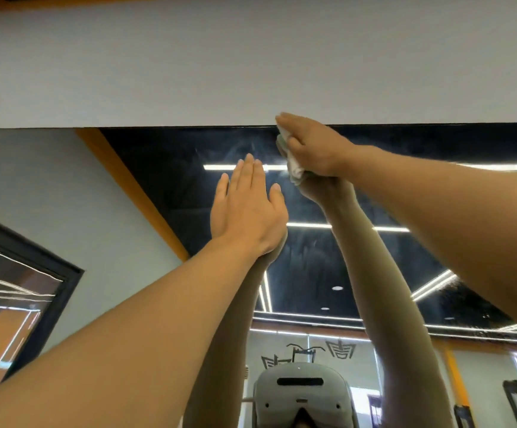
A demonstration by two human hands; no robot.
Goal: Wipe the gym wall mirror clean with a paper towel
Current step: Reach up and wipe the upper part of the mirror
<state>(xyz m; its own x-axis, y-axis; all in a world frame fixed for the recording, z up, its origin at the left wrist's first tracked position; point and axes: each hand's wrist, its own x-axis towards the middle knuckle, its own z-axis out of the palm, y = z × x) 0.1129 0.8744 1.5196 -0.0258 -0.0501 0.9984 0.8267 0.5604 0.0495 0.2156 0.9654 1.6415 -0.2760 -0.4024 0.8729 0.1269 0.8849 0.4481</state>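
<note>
open mirror glass (359,196) below and right, wall (251,72) bounding above

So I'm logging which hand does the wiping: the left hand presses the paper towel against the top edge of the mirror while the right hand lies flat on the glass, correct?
Not quite: the hands are swapped. In the head view the right hand presses the paper towel against the top edge of the mirror, while the left hand lies flat on the glass.

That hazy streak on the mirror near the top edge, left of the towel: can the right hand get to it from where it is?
Probably yes. The right hand presses the paper towel on the mirror beside the streak, with bare glass between. The left hand lies flat lower down.
</note>
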